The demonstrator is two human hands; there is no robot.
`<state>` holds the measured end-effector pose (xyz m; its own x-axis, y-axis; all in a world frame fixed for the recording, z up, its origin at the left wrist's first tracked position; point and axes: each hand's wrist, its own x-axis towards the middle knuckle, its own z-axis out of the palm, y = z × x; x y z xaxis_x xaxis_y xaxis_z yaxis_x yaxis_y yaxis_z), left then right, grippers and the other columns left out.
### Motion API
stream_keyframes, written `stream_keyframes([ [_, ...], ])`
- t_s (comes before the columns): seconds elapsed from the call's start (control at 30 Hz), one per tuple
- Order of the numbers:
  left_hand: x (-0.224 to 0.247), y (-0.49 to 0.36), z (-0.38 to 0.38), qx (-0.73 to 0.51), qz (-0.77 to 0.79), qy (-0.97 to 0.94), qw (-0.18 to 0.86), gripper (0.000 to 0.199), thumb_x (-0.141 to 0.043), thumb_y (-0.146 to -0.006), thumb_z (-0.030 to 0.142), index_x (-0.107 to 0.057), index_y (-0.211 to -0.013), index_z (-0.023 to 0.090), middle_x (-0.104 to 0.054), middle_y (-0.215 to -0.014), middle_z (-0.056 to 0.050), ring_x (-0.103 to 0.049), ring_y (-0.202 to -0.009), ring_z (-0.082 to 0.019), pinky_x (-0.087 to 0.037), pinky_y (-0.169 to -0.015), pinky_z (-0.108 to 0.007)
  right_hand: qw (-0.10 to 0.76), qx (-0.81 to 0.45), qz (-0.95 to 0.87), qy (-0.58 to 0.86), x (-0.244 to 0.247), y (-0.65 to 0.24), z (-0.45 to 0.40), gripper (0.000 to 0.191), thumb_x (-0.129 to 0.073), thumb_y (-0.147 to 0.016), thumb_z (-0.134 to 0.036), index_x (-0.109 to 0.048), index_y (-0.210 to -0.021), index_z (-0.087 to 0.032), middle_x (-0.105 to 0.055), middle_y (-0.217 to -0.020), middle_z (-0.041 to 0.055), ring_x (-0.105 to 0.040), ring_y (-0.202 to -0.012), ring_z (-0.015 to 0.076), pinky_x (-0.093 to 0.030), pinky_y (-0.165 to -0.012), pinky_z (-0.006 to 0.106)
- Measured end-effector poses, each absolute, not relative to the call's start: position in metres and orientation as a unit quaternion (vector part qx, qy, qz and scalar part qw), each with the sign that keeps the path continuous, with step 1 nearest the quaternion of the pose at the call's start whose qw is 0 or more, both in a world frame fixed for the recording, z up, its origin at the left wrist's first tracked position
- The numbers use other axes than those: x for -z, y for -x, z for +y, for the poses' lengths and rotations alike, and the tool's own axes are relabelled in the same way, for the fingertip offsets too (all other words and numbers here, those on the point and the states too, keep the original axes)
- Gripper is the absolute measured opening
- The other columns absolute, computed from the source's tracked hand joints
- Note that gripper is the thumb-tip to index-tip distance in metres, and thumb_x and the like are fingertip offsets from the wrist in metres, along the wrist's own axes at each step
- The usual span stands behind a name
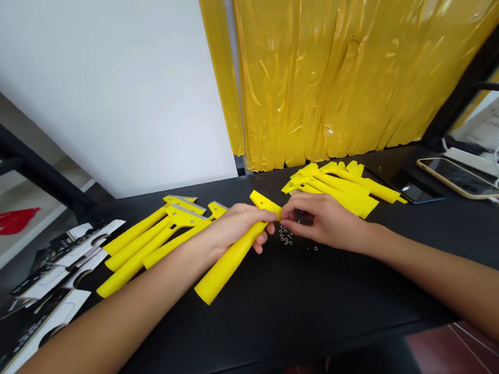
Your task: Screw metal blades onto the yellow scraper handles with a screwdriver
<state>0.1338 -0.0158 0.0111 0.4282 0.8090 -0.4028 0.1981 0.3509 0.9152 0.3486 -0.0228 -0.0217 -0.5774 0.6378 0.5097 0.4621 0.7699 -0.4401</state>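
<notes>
From my station I record the left hand (244, 219) closed on a yellow scraper handle (229, 264), its thumb along the neck. The handle slants over the middle of the worktop (292, 315), its wide butt toward the near edge, its head toward the far edge. The right hand (314, 218) meets that head, thumb and forefinger nearly together; whether they pinch anything I cannot tell. Small metal nuts (285, 235) are scattered just beside and beneath the right fingertips. Left of the left hand lie yellow scrapers with metal strips (147, 239); toward the far edge, right of centre, a pile of yellow handles (335, 185). Printed cards (56, 283) overlap along the left edge; two phones (457, 176) lie near the far right corner.
</notes>
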Motion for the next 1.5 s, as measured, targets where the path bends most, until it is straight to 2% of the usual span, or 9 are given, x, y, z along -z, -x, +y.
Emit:
stream_keyframes([
  [0.13, -0.007, -0.134, -0.017, -0.237, 0.476, -0.524, 0.665, 0.025, -0.070, -0.084, 0.029, -0.066, -0.065, 0.014, -0.059, -0.049, -0.001, -0.052, -0.038, -0.010, -0.046, -0.041, -0.022, 0.362, -0.171, -0.834, 0.380, 0.022, -0.344, -0.025, 0.006, -0.065, -0.093, -0.026, -0.067, -0.092, -0.020, -0.065, -0.076, -0.0004, -0.058, -0.068, 0.0129, -0.044, -0.064, 0.026],
  [0.27, 0.003, -0.139, -0.025, -0.296, 0.472, -0.532, 0.637, 0.026, -0.067, -0.087, 0.030, -0.063, -0.066, 0.015, -0.058, -0.047, -0.001, -0.055, -0.039, -0.011, -0.048, -0.043, -0.023, 0.365, -0.161, -0.812, 0.427, 0.021, -0.346, -0.024, 0.007, -0.069, -0.091, -0.028, -0.071, -0.088, -0.021, -0.071, -0.081, 0.0005, -0.060, -0.070, 0.0135, -0.045, -0.065, 0.027],
  [0.37, 0.013, -0.145, -0.034, -0.337, 0.457, -0.532, 0.628, 0.025, -0.064, -0.090, 0.030, -0.062, -0.069, 0.016, -0.060, -0.048, -0.001, -0.057, -0.038, -0.013, -0.047, -0.042, -0.023, 0.367, -0.140, -0.804, 0.446, 0.020, -0.346, -0.025, 0.005, -0.069, -0.089, -0.024, -0.073, -0.088, -0.022, -0.074, -0.085, 0.0008, -0.062, -0.072, 0.0143, -0.046, -0.067, 0.028],
  [0.5, 0.022, -0.150, -0.042, -0.365, 0.439, -0.525, 0.631, 0.026, -0.064, -0.091, 0.031, -0.060, -0.071, 0.016, -0.059, -0.046, 0.000, -0.057, -0.038, -0.013, -0.046, -0.041, -0.022, 0.358, -0.146, -0.800, 0.458, 0.018, -0.343, -0.029, 0.005, -0.069, -0.084, -0.018, -0.073, -0.084, -0.022, -0.072, -0.079, -0.0005, -0.060, -0.065, 0.0132, -0.045, -0.063, 0.027],
  [0.7, 0.028, -0.149, -0.038, -0.340, 0.430, -0.500, 0.670, 0.026, -0.066, -0.089, 0.033, -0.061, -0.070, 0.015, -0.059, -0.048, 0.000, -0.055, -0.035, -0.013, -0.046, -0.038, -0.022, 0.330, -0.112, -0.844, 0.407, 0.020, -0.346, -0.025, 0.008, -0.064, -0.080, -0.012, -0.068, -0.082, -0.019, -0.064, -0.072, -0.0010, -0.056, -0.064, 0.0121, -0.042, -0.062, 0.025],
  [0.97, 0.023, -0.146, -0.031, -0.304, 0.432, -0.489, 0.694, 0.024, -0.067, -0.087, 0.029, -0.060, -0.068, 0.016, -0.057, -0.048, 0.002, -0.051, -0.033, -0.011, -0.045, -0.036, -0.022, 0.242, -0.057, -0.922, 0.296, 0.012, -0.363, -0.021, 0.013, -0.057, -0.088, -0.012, -0.063, -0.097, -0.019, -0.065, -0.090, 0.0036, -0.059, -0.077, 0.0155, -0.045, -0.071, 0.028],
  [1.13, 0.026, -0.147, -0.031, -0.320, 0.428, -0.493, 0.686, 0.024, -0.067, -0.088, 0.029, -0.060, -0.069, 0.016, -0.058, -0.051, 0.002, -0.053, -0.036, -0.011, -0.046, -0.037, -0.023, 0.271, -0.103, -0.899, 0.327, 0.014, -0.358, -0.021, 0.004, -0.061, -0.091, -0.020, -0.064, -0.094, -0.020, -0.066, -0.088, 0.0031, -0.060, -0.079, 0.0159, -0.046, -0.073, 0.028],
  [1.23, 0.028, -0.147, -0.031, -0.347, 0.423, -0.483, 0.684, 0.024, -0.067, -0.088, 0.029, -0.060, -0.069, 0.016, -0.059, -0.054, 0.002, -0.051, -0.037, -0.010, -0.047, -0.039, -0.023, 0.304, -0.125, -0.866, 0.377, 0.017, -0.351, -0.020, 0.006, -0.061, -0.094, -0.023, -0.065, -0.092, -0.020, -0.067, -0.083, 0.0021, -0.060, -0.074, 0.0147, -0.046, -0.069, 0.028],
  [1.5, 0.030, -0.148, -0.036, -0.369, 0.428, -0.493, 0.661, 0.026, -0.065, -0.090, 0.032, -0.058, -0.070, 0.017, -0.057, -0.049, 0.002, -0.054, -0.037, -0.011, -0.044, -0.040, -0.022, 0.312, -0.072, -0.823, 0.470, 0.021, -0.341, -0.029, 0.008, -0.063, -0.089, -0.021, -0.071, -0.088, -0.021, -0.072, -0.083, 0.0027, -0.064, -0.073, 0.0173, -0.046, -0.069, 0.031],
])
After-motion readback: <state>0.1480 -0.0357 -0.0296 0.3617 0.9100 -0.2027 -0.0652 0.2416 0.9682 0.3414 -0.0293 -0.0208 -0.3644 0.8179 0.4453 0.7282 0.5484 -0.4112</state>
